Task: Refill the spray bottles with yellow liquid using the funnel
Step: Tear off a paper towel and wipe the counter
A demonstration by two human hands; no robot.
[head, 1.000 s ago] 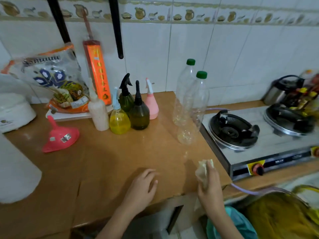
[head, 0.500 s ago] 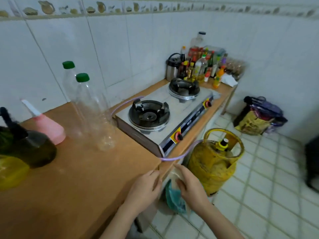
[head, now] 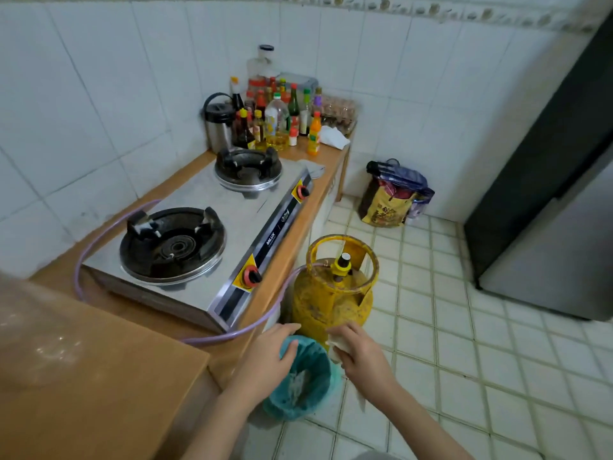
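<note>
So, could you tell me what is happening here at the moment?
A person is at a small bin lined with a teal bag, on the floor beside the yellow gas cylinder. The right hand holds a crumpled white tissue over the bin, and the left hand rests on the bag's rim. No spray bottles or funnel are in view.

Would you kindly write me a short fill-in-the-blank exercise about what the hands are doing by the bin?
1. The right hand holds a crumpled white ____.
2. The left hand touches the rim of the ____-lined bin.
3. Behind the bin stands a ____ gas cylinder.
4. A purple hose runs from the cylinder to the ____.

Missing words: tissue; teal; yellow; stove
</note>
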